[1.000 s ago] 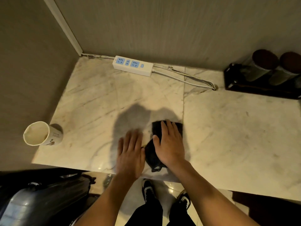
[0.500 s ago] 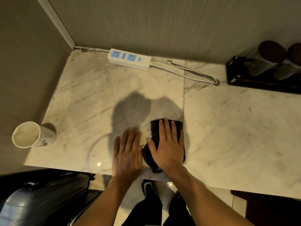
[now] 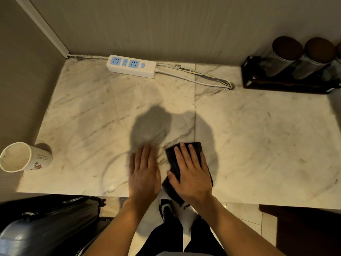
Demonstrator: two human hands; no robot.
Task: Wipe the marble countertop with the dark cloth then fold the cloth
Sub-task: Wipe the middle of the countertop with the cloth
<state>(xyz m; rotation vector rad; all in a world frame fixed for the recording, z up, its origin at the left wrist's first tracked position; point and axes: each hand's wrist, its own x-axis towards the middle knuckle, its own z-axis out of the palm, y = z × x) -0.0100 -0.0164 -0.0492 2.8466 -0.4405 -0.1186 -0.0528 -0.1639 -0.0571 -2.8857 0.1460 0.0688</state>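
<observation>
Presently listed: 1 dark cloth [image 3: 195, 147], folded small, lying at about 6 o'clock on the marble counter [image 3: 258, 135], its near end hanging past the front edge. 1 right hand [image 3: 191, 174], flat and open, palm pressing down on the cloth, fingers spread toward 12 o'clock; it pins the cloth and does not clutch it. 1 left hand [image 3: 144, 174], likewise flat and released, resting on bare marble just beside the cloth at its 9 o'clock, holding nothing. 1 paper cup [image 3: 25, 157], lying tipped at the counter's 8 o'clock corner, mouth toward the edge. 1 white power strip [image 3: 132, 66] with cord at 12 o'clock against the wall. 1 dark rack of canisters [image 3: 287, 71] at 2 o'clock. Risk, as judged: the overhanging end could drag the cloth off the counter once the palm lifts, undoing the fold. A wide wiping stroke toward 8 o'clock could knock the cup to the floor; a damp pass toward 12 o'clock could reach the sockets.
</observation>
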